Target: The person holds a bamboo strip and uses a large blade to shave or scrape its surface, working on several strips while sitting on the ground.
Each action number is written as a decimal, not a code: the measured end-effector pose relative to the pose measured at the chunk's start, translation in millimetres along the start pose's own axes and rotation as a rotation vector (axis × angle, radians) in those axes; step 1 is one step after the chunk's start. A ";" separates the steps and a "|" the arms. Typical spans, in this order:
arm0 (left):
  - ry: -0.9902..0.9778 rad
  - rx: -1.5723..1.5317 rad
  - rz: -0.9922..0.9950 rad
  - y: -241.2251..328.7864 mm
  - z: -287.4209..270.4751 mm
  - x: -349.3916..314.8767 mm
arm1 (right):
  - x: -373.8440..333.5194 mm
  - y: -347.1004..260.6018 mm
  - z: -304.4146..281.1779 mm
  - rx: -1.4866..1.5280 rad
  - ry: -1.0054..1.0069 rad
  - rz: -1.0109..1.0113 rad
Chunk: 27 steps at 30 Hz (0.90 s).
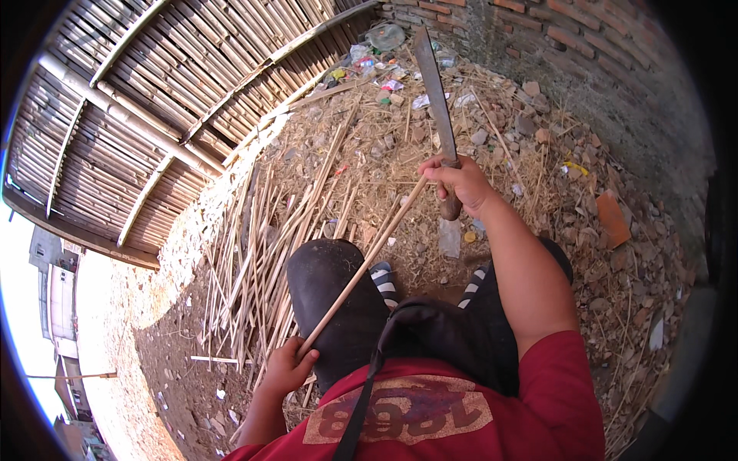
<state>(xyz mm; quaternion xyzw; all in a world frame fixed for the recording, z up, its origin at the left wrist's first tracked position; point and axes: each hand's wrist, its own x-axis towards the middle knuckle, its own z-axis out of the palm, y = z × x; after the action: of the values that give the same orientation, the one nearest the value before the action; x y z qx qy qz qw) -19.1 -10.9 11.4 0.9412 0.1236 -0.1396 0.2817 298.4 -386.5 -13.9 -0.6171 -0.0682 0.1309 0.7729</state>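
Note:
My right hand (466, 187) is closed round the wooden handle of a machete (436, 96), whose long dark blade points up and away from me. A long pale bamboo strip (367, 260) slants across my left knee. Its far end meets the fingers of my right hand, beside the machete handle; whether they pinch it too I cannot tell. At the near end, my left hand (289, 367) grips the strip, thumb on top. Left of my knee lies a loose pile of similar bamboo strips (250, 269) on the ground.
A bamboo-slat wall (146, 100) leans along the left, and a brick wall (592, 69) closes off the right. Rubble and dry straw cover the ground. Plastic litter (384, 65) gathers in the far corner; a broken orange tile (613, 220) lies at right.

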 end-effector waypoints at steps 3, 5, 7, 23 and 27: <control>0.040 0.020 -0.008 1.4 3.5 0.1 | 0.4 -0.1 0.4 -0.055 -0.014 0.014; 0.051 0.033 -0.012 1.7 4.3 0.8 | -1.7 -5.6 -0.8 -0.109 -0.014 0.048; 0.070 0.084 0.027 4.3 3.4 1.2 | -2.0 -5.1 -4.0 -0.193 0.005 0.022; 0.191 0.034 0.026 -4.9 7.6 5.4 | -13.9 -15.3 8.4 -0.950 -0.013 -0.076; 0.247 0.068 0.067 -6.6 11.2 11.0 | -18.5 -24.3 16.0 -0.998 -0.003 -0.064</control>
<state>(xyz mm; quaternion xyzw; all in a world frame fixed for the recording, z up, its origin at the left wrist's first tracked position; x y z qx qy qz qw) -13.1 -10.2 -4.5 0.9639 0.1211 -0.0172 0.2366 279.3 -381.8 14.5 -0.9091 -0.1426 0.0596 0.3868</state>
